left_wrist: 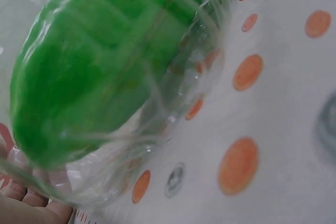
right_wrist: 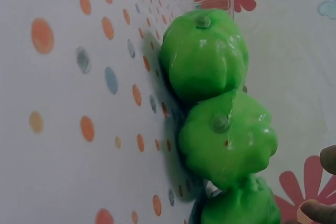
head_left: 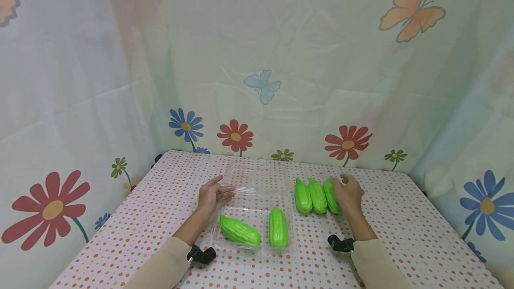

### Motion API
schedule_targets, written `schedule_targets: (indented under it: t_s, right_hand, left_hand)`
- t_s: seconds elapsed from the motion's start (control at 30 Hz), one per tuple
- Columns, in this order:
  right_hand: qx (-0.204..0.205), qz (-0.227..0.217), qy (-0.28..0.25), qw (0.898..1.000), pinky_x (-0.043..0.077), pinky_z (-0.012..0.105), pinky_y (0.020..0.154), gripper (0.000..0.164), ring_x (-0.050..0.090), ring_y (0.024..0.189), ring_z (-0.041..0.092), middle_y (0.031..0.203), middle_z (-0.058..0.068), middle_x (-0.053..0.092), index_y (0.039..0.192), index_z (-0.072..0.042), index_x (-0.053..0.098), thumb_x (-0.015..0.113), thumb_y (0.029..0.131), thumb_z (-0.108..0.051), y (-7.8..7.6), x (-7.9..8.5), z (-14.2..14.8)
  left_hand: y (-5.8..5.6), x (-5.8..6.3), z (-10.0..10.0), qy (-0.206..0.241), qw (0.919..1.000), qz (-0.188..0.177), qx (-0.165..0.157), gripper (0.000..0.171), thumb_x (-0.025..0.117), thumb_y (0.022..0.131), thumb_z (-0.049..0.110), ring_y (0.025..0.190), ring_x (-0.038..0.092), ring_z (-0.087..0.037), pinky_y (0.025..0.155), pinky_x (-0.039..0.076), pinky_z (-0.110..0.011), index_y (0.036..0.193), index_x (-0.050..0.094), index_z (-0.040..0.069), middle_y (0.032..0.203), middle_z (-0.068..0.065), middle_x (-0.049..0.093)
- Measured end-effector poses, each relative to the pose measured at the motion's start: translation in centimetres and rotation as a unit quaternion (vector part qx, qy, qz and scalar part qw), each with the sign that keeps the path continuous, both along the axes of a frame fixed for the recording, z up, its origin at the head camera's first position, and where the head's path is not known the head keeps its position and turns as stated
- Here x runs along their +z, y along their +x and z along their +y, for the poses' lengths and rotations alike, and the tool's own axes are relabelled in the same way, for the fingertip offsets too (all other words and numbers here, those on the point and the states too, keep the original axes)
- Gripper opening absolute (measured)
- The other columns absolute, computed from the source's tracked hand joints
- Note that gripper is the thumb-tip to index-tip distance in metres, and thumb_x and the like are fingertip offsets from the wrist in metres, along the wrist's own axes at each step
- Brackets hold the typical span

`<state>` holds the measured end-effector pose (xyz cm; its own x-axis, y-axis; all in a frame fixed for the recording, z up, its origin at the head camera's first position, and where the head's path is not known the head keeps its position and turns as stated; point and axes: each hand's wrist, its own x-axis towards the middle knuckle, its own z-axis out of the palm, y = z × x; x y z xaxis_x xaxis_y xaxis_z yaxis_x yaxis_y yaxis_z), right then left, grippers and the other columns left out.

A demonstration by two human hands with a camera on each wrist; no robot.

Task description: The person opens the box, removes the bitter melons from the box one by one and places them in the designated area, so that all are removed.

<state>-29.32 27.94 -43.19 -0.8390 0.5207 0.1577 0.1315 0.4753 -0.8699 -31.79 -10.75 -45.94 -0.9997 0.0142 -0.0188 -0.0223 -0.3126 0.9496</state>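
A hinged clear plastic box (head_left: 257, 205) lies with its lid folded back on the table. Two glossy green bitter melons are in its near half: one slanted (head_left: 239, 231) at the left, one lengthwise (head_left: 278, 227) at the right. My left hand (head_left: 209, 197) is at the box's left side, fingers loosely extended over the edge; in the left wrist view its fingers (left_wrist: 34, 203) show past the clear wall. Three more bitter melons (head_left: 317, 196) lie side by side right of the box. My right hand (head_left: 350, 193) is over the rightmost one (right_wrist: 241, 205), fingers apart and partly covering it.
The table (head_left: 168, 208) wears a white cover with coloured dots. A curtain (head_left: 305, 57) printed with flowers and butterflies surrounds its back and sides. Black wrist devices (head_left: 340, 243) sit on both wrists.
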Motion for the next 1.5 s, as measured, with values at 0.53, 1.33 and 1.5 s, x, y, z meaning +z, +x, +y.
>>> schedule_targets:
  t_s: [0.53,1.33,1.5]
  right_hand:
    - [0.049,0.043,0.025,0.998,0.032,0.061,0.112,0.057,0.037,0.141,0.047,0.148,0.030,0.046,0.146,0.006,0.047,0.057,0.101,-0.028,0.4,2.0,-1.7]
    - [0.230,0.055,0.014,0.971,0.042,0.052,0.107,0.046,0.049,0.131,0.036,0.140,0.021,0.055,0.139,-0.002,0.055,0.059,0.102,-0.028,2.4,6.6,-9.2]
    - [0.267,0.045,0.019,0.963,0.046,0.052,0.102,0.046,0.051,0.127,0.035,0.138,0.020,0.056,0.139,-0.003,0.056,0.061,0.100,-0.027,3.1,6.9,-10.9]
  left_hand:
    - [-0.2,0.1,0.4,0.004,0.9999,-0.013,0.001,0.061,0.040,0.093,0.000,0.088,0.076,-0.027,0.079,0.060,-0.037,0.154,0.038,0.001,0.117,-0.028,0.070]
    - [0.0,0.3,0.2,-0.001,0.9999,-0.012,0.004,0.062,0.040,0.092,-0.001,0.083,0.076,-0.022,0.078,0.060,-0.036,0.154,0.038,0.001,0.118,-0.030,0.069]
    - [0.1,0.3,0.2,-0.002,1.0000,-0.009,0.004,0.062,0.039,0.092,-0.002,0.084,0.076,-0.024,0.077,0.060,-0.035,0.154,0.037,-0.001,0.118,-0.031,0.069]
